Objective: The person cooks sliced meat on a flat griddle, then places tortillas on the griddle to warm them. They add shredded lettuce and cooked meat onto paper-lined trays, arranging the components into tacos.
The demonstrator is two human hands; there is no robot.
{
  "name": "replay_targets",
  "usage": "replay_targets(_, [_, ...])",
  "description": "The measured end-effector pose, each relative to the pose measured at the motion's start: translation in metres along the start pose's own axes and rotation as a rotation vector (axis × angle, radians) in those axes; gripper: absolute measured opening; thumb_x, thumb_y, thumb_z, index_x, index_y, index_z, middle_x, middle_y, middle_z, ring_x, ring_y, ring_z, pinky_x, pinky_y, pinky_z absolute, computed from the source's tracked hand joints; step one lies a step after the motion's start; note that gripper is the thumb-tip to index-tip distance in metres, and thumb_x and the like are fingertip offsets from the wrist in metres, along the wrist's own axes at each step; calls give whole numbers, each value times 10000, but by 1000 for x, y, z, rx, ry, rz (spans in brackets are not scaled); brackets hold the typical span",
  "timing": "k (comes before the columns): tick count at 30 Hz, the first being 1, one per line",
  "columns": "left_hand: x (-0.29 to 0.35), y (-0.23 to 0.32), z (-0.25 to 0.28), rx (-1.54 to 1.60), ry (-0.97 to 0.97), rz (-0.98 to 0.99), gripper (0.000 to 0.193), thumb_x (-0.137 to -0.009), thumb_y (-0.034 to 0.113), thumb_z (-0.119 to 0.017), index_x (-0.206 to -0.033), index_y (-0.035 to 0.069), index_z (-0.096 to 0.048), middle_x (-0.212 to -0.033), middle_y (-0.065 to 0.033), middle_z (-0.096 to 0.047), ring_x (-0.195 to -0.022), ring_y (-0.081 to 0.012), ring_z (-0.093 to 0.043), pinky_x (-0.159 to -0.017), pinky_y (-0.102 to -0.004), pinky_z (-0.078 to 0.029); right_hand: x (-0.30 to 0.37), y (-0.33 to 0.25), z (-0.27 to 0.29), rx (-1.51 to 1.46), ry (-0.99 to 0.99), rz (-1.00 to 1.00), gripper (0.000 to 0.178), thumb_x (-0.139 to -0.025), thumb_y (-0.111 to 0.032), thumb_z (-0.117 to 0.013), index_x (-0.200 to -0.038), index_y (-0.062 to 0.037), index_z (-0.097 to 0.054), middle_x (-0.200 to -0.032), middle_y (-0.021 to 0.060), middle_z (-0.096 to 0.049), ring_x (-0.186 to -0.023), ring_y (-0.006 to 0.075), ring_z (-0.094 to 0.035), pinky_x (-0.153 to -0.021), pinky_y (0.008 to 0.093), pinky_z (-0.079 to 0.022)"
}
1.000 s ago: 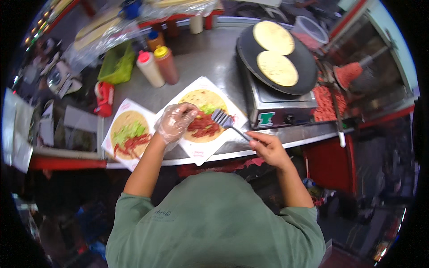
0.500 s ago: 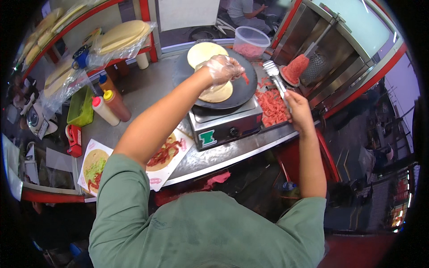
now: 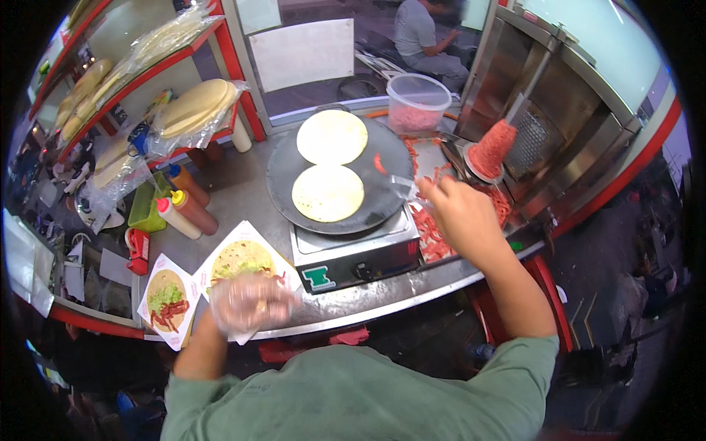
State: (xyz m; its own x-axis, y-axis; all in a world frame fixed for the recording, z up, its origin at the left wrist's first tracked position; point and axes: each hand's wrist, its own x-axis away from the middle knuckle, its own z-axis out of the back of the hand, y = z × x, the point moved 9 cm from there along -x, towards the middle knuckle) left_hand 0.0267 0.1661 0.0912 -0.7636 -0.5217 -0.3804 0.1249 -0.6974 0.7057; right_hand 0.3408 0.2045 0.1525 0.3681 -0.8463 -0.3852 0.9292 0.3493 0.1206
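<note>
Two round flatbreads, the far one [image 3: 332,137] and the near one [image 3: 328,193], lie on a dark round griddle [image 3: 283,184]. In my right hand [image 3: 460,218] are metal tongs [image 3: 403,187], their end over the griddle's right edge, close to a strip of reddish meat [image 3: 379,163]. My left hand [image 3: 254,301], in a clear plastic glove, is above the near part of a topped flatbread [image 3: 239,257] on white paper. Motion smears its fingers, so their grip is unclear. Further left, another flatbread [image 3: 166,290] carries shredded greens and meat strips.
A meat cone [image 3: 493,151] stands on a spit at the right, above a tray of cut meat [image 3: 439,246]. Behind the griddle is a clear tub [image 3: 418,103]. Sauce bottles [image 3: 195,213] and a green basket [image 3: 149,209] stand left. Stacked flatbreads [image 3: 195,108] fill shelves.
My left hand has moved from above the griddle down to the paper-lined flatbread. My right hand has brought the tongs left, to the griddle's edge. The view has shifted.
</note>
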Motion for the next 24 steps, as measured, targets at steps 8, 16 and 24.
replay_targets(8, [100,-41,-94,100,-108,414,329,-997,272,-721,-1276,96,-715,-1034,-111,-764,-894,-288,-752,-785,-392,-594,-39,-67,-58,-326,-24,64,389,-923,-84,-657,-1309,-39,-675,-950,120,-678,-872,326,-683,-776,445,-557])
replay_targets(16, [156,-65,-63,46,-87,565,297,-1008,279,-709,-1239,95,-734,-1028,-98,-763,-907,-266,-747,-793,-393,-585,-47,5,-82,-880,-615,-464,372,-1029,-227,-645,-1308,18,-674,-812,47,-646,-589,117,-584,-504,301,-479])
replay_targets(24, [122,-52,-49,-40,-24,369,259,-977,256,-727,-1161,76,-748,-1010,-116,-765,-908,-309,-740,-799,-407,-584,-109,123,-164,-1110,-461,-833,257,-1013,-243,-698,-926,-3,-724,-713,54,-634,-517,116,-560,-434,297,-399])
